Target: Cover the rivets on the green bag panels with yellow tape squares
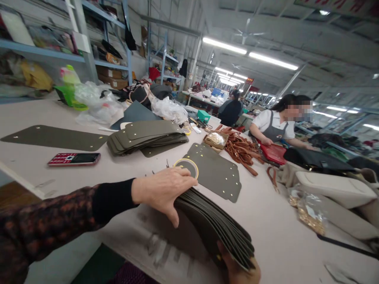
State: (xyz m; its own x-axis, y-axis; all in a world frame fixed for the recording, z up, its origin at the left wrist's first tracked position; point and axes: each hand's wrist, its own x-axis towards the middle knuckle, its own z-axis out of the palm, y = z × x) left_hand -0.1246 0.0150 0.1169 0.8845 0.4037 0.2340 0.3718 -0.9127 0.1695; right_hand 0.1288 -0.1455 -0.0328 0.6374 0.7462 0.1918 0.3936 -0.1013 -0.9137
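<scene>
A thick stack of dark olive leather panels (219,221) stands tilted and slightly bent at the table's near edge. My left hand (164,189) lies over the far end of the stack, fingers across its top and thumb down its near face. At the stack's near end, my right hand (241,266) grips from below, with most of its fingers hidden. Just beyond my left hand lies a roll of yellow-edged tape (197,169), partly covered by my fingers. It rests against a flat olive panel (217,169) dotted with small gold-coloured pieces.
Another pile of olive panels (145,136) lies left of centre, near a red phone (74,159) and a long single panel (53,138). Brown leather straps (241,146) heap beyond. Bags of gold hardware (309,215) and pale bags (334,189) sit right. A co-worker (275,124) handles a red piece.
</scene>
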